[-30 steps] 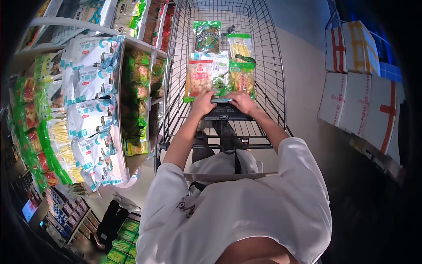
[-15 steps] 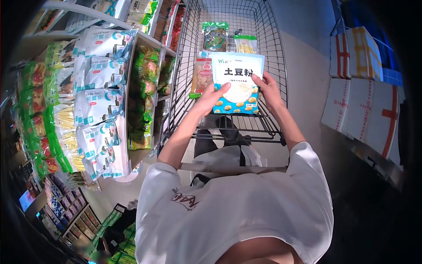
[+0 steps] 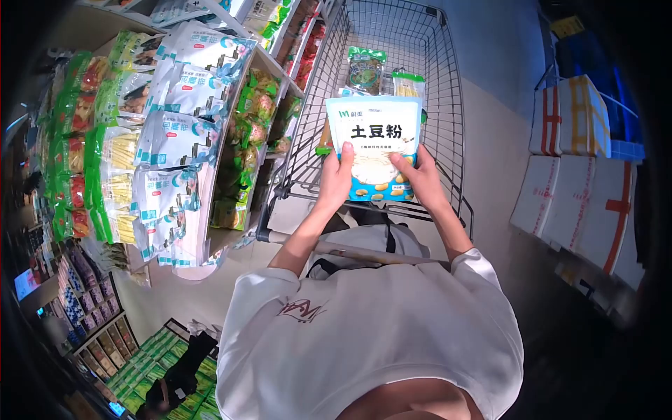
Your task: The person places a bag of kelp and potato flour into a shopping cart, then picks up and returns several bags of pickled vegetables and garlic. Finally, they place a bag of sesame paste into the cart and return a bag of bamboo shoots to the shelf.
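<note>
A white and blue bag of potato starch [image 3: 376, 150] faces me upright, with large Chinese letters on its front. Its left edge is gripped by my left hand [image 3: 339, 179], the thumb lying on the front. On the other edge my right hand [image 3: 422, 180] holds it the same way. The fingers behind the bag are hidden. Beneath and beyond it is the wire shopping cart [image 3: 448, 105]. In the cart lie a green-topped bag of dark dried food [image 3: 366, 72] and a bag of pale yellow sticks [image 3: 408, 85]. Another package is mostly covered by the starch.
Hanging white-and-blue packets [image 3: 185, 133] and bags of yellow sticks [image 3: 115, 175] fill the shelf at my left. White foam boxes [image 3: 577, 203] with red tape are stacked at right. The cart's handle bar [image 3: 364, 253] crosses before my waist. Green boxes [image 3: 150, 360] stand lower left.
Both hands have brought the potato starch closer to me, so it looks larger and lower. The view has shifted, and the package behind it is now more covered.
</note>
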A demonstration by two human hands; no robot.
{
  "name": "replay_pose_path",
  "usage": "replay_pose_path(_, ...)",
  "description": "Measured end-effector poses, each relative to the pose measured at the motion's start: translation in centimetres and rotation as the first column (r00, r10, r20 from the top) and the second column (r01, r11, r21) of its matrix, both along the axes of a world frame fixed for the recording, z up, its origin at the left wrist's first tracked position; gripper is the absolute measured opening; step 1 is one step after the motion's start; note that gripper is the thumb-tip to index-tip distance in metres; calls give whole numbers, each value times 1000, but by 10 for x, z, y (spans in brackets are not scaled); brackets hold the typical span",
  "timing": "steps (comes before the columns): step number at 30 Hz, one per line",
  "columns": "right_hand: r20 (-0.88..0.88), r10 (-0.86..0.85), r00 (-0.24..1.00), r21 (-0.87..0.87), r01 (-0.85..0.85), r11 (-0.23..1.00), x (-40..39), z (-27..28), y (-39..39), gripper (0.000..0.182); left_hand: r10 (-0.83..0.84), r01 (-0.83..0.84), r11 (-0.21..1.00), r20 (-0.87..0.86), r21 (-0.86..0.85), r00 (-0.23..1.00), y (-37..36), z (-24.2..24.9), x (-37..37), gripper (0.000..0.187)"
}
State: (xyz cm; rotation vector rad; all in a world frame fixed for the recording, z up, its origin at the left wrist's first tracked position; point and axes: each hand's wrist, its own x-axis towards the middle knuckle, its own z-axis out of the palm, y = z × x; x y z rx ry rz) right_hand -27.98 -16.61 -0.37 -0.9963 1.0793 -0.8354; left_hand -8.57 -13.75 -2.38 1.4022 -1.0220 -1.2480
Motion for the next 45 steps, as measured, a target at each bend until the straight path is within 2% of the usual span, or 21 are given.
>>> replay_pose_path(3, -10, -22, 1000, -85, 21, 996, 8, 3, 6, 43, -9, 10, 1000, -68, 10, 998, 16, 9, 7, 44)
replay_pose_path(5, -66, 0, 998, -90, -6, 996, 11, 6, 13, 40, -17, 18, 998, 25, -52, 1000, 31, 9, 13, 40)
replay_pose_path(8, -126, 17, 992, -126, -33, 991, 12, -2, 22, 39, -37, 24, 996, -147, -91, 988, 49, 9, 18, 39)
replay_pose_path(9, -88, 8, 996, -141, -20, 990, 14, 1, 27, 39, -55, 39, 995, -193, -87, 980, 57, 7, 19, 42)
replay_pose_path(10, -70, 16, 997, -133, -25, 991, 14, 3, 32, 39, -70, 68, 998, -144, -17, 987, 66, -8, 24, 39)
replay_pose_path(11, -74, 14, 997, -105, -22, 994, 12, -4, 37, 40, -67, 65, 998, -102, -27, 993, 74, -9, 26, 34)
replay_pose_path(12, -65, 12, 998, -97, -18, 995, 9, -13, 40, 40, -74, 76, 997, 86, -23, 994, 82, -1, 31, 31)
replay_pose_path(13, -59, 9, 998, -84, -14, 996, 7, -20, 42, 41, -79, 84, 996, 269, -6, 960, 90, 8, 37, 29)
replay_pose_path(17, 16, -99, 995, 52, 98, 994, 4, -31, 38, 44, -64, 169, 978, 595, -122, 801, 98, 17, 46, 39)
replay_pose_path(20, 25, -140, 990, 55, 138, 989, 5, -36, 27, 45, -8, 203, 962, 725, -182, 688, 82, 16, 41, 53)
replay_pose_path(23, 26, -129, 991, 11, 129, 992, 9, -36, 16, 45, 66, 95, 975, 669, -202, 741, 70, 15, 41, 54)
replay_pose_path(26, -9, -126, 992, -52, 126, 991, 18, -33, 4, 44, 18, 138, 977, 710, -162, 704, 52, 24, 47, 54)
replay_pose_path(29, -33, -80, 996, -81, 77, 994, 29, -26, -5, 42, -18, 174, 978, 798, -110, 603, 32, 11, 53, 55)
replay_pose_path(30, -13, -94, 996, -63, 93, 994, 32, -25, -7, 43, -117, 182, 983, 790, 7, 601, 27, 17, 56, 51)
replay_pose_path(33, 29, -119, 992, -34, 120, 992, 43, -22, -23, 45, -79, 144, 989, 710, -32, 700, 8, 13, 62, 46)
replay_pose_path(35, 37, -135, 990, -34, 136, 990, 49, -17, -34, 46, -100, 148, 989, 590, -32, 801, -7, 13, 68, 45)
replay_pose_path(39, -53, -130, 990, -69, 126, 990, 60, 12, -51, 50, -60, 109, 988, 385, -109, 921, -28, 15, 72, 42)
replay_pose_path(40, -70, -151, 986, -72, 146, 987, 61, 13, -56, 51, -117, 145, 988, 367, -50, 923, -35, 15, 74, 43)
replay_pose_path(43, -102, -173, 980, -97, 164, 982, 65, 18, -72, 47, -94, 141, 986, 401, -90, 911, -53, 8, 74, 44)
replay_pose_path(44, -107, -169, 980, -106, 158, 982, 67, 21, -75, 47, -174, 180, 983, 391, 21, 904, -57, 6, 75, 44)
replay_pose_path(45, -111, -163, 980, -115, 150, 982, 68, 25, -78, 46, -168, 181, 983, 335, -8, 927, -61, 5, 76, 45)
